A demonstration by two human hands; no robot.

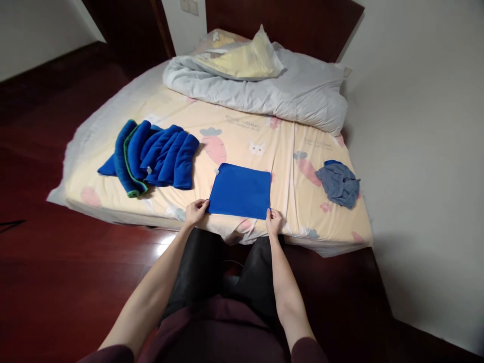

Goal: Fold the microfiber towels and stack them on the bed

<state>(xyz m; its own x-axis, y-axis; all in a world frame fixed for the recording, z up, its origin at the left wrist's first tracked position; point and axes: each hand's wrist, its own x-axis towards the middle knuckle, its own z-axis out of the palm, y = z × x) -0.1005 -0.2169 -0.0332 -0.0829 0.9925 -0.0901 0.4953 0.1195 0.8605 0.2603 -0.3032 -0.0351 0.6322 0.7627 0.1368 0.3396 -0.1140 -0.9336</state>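
A flat blue cloth, roughly square, lies on the front part of the bed, a small white tag at its far left corner. My left hand pinches its near left corner between thumb and fingers. At the near right corner, my right hand grips the cloth in the same way. Left of it rests a row of several rolled blue cloths. One green-edged roll leans across their left end, over another blue piece.
A crumpled grey-blue cloth lies toward the bed's right side. Across the back are a bunched pale quilt and a yellow pillow in a see-through cover. A wall stands close on the right; dark red floor surrounds the bed's left and front.
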